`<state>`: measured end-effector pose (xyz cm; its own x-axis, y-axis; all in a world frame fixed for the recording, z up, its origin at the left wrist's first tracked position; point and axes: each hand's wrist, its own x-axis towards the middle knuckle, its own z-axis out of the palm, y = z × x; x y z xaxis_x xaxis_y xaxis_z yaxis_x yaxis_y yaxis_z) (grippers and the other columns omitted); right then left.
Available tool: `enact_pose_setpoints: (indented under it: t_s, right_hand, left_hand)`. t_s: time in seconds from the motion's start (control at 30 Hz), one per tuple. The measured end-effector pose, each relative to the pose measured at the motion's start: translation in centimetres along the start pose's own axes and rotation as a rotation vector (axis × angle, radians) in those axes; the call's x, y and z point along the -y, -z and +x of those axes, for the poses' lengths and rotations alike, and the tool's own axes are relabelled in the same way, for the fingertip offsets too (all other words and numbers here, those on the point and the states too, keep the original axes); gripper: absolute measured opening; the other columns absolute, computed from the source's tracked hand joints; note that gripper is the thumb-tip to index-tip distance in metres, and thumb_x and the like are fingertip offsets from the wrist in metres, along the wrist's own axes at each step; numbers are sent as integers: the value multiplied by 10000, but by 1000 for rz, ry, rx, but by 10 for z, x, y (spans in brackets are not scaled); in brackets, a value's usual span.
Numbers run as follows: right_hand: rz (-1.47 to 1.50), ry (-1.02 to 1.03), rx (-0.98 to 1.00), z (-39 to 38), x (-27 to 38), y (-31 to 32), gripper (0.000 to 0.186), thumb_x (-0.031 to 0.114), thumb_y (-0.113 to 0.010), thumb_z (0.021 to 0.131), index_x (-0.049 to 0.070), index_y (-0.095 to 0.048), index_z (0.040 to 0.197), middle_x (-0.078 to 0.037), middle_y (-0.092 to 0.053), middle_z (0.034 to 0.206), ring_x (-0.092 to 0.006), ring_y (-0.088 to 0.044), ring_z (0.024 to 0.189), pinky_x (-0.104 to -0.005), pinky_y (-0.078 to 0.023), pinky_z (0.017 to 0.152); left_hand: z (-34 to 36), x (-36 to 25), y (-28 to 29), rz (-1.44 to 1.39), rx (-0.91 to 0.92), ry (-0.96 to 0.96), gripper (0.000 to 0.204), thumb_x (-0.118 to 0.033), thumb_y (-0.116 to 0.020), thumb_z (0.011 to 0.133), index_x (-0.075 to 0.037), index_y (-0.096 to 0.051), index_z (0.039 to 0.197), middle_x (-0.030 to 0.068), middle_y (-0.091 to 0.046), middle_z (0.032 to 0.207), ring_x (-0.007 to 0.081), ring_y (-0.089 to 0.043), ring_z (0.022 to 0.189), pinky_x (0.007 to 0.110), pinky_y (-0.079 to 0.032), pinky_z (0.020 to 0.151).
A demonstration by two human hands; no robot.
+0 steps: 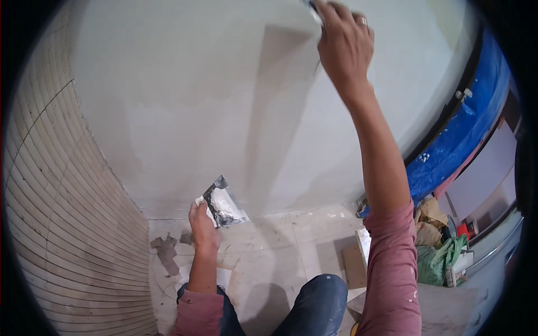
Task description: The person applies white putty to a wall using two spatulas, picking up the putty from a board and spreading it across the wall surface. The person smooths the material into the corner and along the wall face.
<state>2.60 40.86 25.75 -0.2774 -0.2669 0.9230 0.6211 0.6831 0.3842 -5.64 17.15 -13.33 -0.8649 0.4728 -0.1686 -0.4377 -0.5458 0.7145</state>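
My left hand (205,228) grips a wide metal putty knife (220,183) low in front of the wall. A mound of white putty (225,206) lies on its blade. Raised to the top of the view, my right hand (346,50) is closed around a slim tool (311,8) with white paste on it. Most of that tool is cut off by the upper edge, so its kind is unclear. It is held at the pale smooth wall (185,112), which shows slightly darker patches and the shadow of my arm.
A ribbed beige wall (73,185) curves along the left. Blue plastic sheeting (468,131) covers something at the right. Below it are a green sack (440,257) and bundled bags. A cardboard box (353,267) stands by my right knee. Grey scraps (166,255) lie on the floor.
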Motion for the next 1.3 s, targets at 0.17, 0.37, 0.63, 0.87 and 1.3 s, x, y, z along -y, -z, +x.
enact_pose_setpoints:
  t_s: [0.17,0.37,0.63,0.87,1.3]
  right_hand:
    - [129,-47,-10,36,35,-24,332,11,-529,976,107,-709,1238,-114,-710,1247,-316,-658,1080,-457,-512,921]
    - [144,207,51,-69,67,-32,447,57,-630,855,236,-662,1264,-4,-661,1178,-250,-631,1033,-431,-470,922]
    - [82,338,264,-154,21,5,394,158,-651,866,235,-671,1252,8,-643,1198,-209,-617,1061,-434,-467,929]
    - [-71,44,42,-10,-45,-6,478,-2,-601,879,259,-700,1268,4,-710,1216,-311,-652,1050,-428,-497,874]
    - [51,353,277,-207,-21,-21,577,75,-670,832,342,-641,1342,56,-608,1341,-211,-581,1162,-420,-440,1046]
  left_hand:
    - [-4,-4,-4,-10,6,-3,254,-143,-480,1043,20,-571,1216,88,-652,1103,182,-663,1013,339,-534,874]
    - [-15,-18,-21,37,-143,53,246,-165,-475,1041,-13,-584,1199,72,-663,1125,191,-676,1005,357,-552,856]
    - [-9,-11,-9,1,-2,-26,210,-167,-488,1031,-47,-598,1163,54,-662,1092,183,-682,968,352,-559,828]
    - [-16,-8,-22,34,-93,34,200,-164,-489,1036,-35,-592,1150,54,-659,1078,183,-684,954,355,-562,826]
    - [-14,0,-19,55,-36,34,254,-169,-472,1046,-25,-577,1227,71,-666,1137,198,-690,1021,373,-563,881]
